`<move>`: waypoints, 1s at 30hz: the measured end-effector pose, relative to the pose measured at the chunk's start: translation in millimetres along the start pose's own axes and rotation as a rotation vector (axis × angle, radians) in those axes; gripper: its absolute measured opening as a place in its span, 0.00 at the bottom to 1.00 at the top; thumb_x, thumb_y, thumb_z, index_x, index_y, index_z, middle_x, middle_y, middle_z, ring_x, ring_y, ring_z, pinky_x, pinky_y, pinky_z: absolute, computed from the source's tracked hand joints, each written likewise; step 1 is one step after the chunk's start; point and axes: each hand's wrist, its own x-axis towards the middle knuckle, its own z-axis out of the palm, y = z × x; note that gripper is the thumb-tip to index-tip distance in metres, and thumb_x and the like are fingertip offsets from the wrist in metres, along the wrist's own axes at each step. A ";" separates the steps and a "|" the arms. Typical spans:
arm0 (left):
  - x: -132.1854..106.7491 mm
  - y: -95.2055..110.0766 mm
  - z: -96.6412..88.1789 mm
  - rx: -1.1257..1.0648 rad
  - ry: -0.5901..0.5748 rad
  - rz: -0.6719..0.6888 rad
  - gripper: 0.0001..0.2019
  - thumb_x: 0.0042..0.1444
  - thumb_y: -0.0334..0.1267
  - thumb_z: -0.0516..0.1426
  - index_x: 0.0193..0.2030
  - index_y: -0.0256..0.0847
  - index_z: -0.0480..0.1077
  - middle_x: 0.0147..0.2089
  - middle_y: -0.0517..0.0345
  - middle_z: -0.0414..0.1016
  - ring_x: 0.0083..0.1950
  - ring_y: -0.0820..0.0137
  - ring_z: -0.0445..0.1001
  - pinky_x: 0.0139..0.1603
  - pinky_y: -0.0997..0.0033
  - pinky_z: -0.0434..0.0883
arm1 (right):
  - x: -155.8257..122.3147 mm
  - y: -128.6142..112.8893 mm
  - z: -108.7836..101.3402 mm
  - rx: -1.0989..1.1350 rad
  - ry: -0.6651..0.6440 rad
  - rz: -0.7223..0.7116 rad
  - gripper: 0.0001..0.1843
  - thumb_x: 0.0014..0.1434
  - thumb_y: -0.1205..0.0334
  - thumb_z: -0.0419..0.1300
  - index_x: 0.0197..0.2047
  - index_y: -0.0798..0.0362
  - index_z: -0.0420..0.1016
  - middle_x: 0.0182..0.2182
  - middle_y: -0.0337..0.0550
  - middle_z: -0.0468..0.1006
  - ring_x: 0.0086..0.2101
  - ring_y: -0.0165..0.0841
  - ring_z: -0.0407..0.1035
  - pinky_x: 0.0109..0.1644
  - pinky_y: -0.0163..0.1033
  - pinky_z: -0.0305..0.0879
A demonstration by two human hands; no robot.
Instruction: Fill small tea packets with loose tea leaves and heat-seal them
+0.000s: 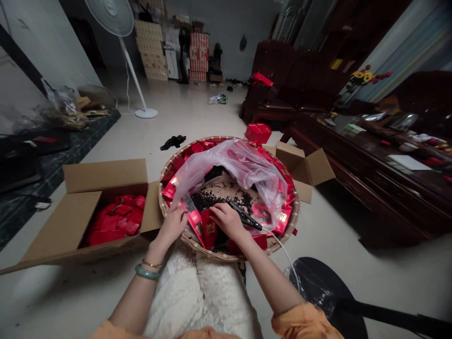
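A round woven basket [169, 214] rests on my lap, holding dark loose tea leaves [212, 197], a clear plastic bag [243, 165] and several small red packets around its rim. My left hand [173, 225] is closed on a red packet [196, 225] at the basket's near edge. My right hand [228, 220] pinches another red packet [211, 231] beside it and also holds a thin black tool [245, 215] that points to the right over the tea.
An open cardboard box [76, 216] with several red packets stands on the floor at my left. A smaller open box [303, 167] sits behind the basket at right. A long dark wooden table [381, 174] runs along the right. A standing fan [122, 42] is far left.
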 end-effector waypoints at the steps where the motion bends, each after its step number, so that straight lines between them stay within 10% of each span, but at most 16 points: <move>1: -1.5 1.2 1.9 0.010 0.049 0.023 0.16 0.57 0.36 0.48 0.43 0.35 0.75 0.43 0.45 0.77 0.50 0.58 0.72 0.55 0.57 0.65 | -1.5 0.6 0.2 0.006 0.014 0.007 0.12 0.62 0.61 0.54 0.48 0.53 0.73 0.42 0.51 0.74 0.40 0.36 0.67 0.41 0.39 0.67; 10: -13.2 44.2 32.6 -0.374 -0.163 0.098 0.19 0.60 0.46 0.46 0.25 0.38 0.68 0.23 0.61 0.67 0.27 0.70 0.66 0.29 0.73 0.61 | -8.6 -0.6 -4.7 -0.066 -0.009 -0.035 0.09 0.62 0.63 0.54 0.36 0.54 0.74 0.35 0.48 0.72 0.36 0.34 0.64 0.36 0.37 0.64; 17: -10.9 49.2 42.7 -0.642 -0.218 0.024 0.20 0.57 0.52 0.48 0.22 0.39 0.63 0.21 0.64 0.63 0.26 0.73 0.60 0.27 0.74 0.58 | -0.3 -6.1 -22.9 -0.141 0.022 0.060 0.09 0.61 0.60 0.56 0.38 0.51 0.77 0.34 0.49 0.68 0.37 0.38 0.60 0.36 0.40 0.63; 30: -0.8 52.2 46.6 -0.787 0.016 -0.067 0.18 0.50 0.52 0.55 0.30 0.37 0.72 0.29 0.57 0.75 0.34 0.67 0.72 0.36 0.69 0.69 | -5.5 2.3 -26.6 0.073 0.092 -0.122 0.11 0.63 0.66 0.51 0.40 0.50 0.76 0.37 0.47 0.77 0.43 0.35 0.66 0.47 0.44 0.67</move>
